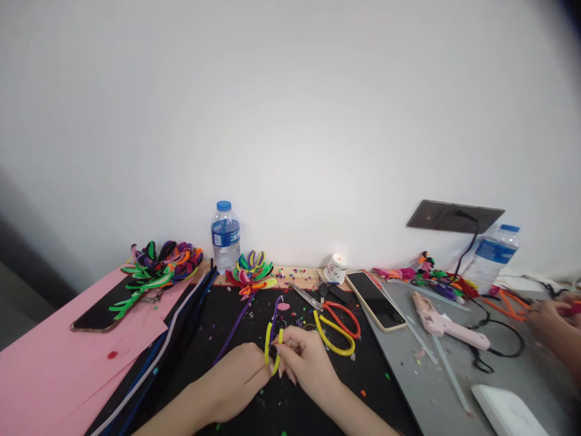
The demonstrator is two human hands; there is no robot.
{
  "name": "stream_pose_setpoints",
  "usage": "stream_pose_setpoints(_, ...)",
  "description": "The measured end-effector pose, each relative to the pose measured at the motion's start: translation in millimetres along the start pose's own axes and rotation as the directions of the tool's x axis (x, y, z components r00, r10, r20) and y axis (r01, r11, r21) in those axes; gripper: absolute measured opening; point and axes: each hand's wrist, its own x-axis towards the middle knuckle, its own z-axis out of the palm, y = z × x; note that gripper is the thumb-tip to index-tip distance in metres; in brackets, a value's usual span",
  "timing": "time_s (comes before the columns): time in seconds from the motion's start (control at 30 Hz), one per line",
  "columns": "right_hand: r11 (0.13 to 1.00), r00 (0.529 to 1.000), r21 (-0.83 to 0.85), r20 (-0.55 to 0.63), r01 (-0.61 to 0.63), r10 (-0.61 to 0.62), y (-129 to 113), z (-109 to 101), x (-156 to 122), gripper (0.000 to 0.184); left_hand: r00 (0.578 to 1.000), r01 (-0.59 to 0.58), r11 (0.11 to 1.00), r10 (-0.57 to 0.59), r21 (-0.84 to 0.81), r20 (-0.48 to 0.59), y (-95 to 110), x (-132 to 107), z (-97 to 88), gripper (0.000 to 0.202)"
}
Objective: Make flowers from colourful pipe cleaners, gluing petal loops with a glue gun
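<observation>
My left hand (pixel 240 378) and my right hand (pixel 306 362) meet above the black mat (pixel 181 369), both with fingers closed. Between their fingertips is a bent yellow pipe cleaner (pixel 267 345), its two ends pointing up. A small dark piece shows where the fingers pinch; its kind cannot be made out. A purple pipe cleaner (pixel 275 315) runs up behind the yellow one, and a longer purple strand (pixel 233 330) lies to the left. Just beyond my right hand are scissors (pixel 333 324) with red and yellow handles, blades toward the back left.
Pipe-cleaner bundles (pixel 252 272) and a water bottle (pixel 226 239) line the wall. Phones (pixel 376 301) lie on both sides. To the right are a pink glue gun (pixel 447 327), its cord, glue sticks (pixel 451 375), a paper cup (pixel 336 268) and another person's hand (pixel 551 321).
</observation>
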Motion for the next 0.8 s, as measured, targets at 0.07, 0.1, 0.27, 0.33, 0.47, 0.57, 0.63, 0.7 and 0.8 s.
stream_pose_setpoints(0.07,1.0,1.0,0.0,-0.004,-0.005,0.005,-1,0,0,0.02,1.0,-0.016,1.0,0.016,0.009,0.008,-1,0,0.8,0.042)
stream_pose_setpoints(0.1,1.0,1.0,-0.002,-0.005,-0.008,0.008,-2,0,0,0.021,1.0,-0.026,1.0,0.025,0.014,0.01,-1,0,1.0,0.041)
stream_pose_setpoints(0.27,0.999,1.0,-0.027,-0.013,-0.019,0.019,-3,1,0,0.024,0.999,-0.043,0.995,0.042,0.085,0.012,-3,-1,1.8,0.04)
stream_pose_setpoints(0.33,1.0,1.0,-0.004,-0.007,-0.031,0.031,-2,2,0,0.023,0.999,-0.048,0.992,0.046,0.119,0.02,-5,-1,3.3,0.04)
stream_pose_setpoints(0.47,0.997,0.998,0.054,0.031,-0.06,0.058,-3,2,-1,0.021,0.997,-0.077,0.977,0.07,0.201,0.044,-11,-1,8.7,0.037)
stream_pose_setpoints(0.57,0.995,0.996,0.077,0.059,-0.068,0.063,-4,2,-1,0.02,0.993,-0.107,0.949,0.089,0.295,0.072,-13,0,11.8,0.035)
stream_pose_setpoints(0.63,0.996,0.997,0.079,0.061,-0.045,0.041,-4,1,-1,0.019,0.993,-0.11,0.942,0.089,0.318,0.081,-11,1,11.2,0.035)
stream_pose_setpoints(0.7,0.997,0.999,0.082,0.038,-0.011,0.008,-2,-1,0,0.019,0.995,-0.091,0.958,0.074,0.273,0.072,-7,1,7.6,0.037)
stream_pose_setpoints(0.8,0.994,0.998,0.104,-0.066,0.021,-0.015,0,-4,3,0.025,0.999,-0.048,0.992,0.046,0.116,0.022,2,2,-0.3,0.035)
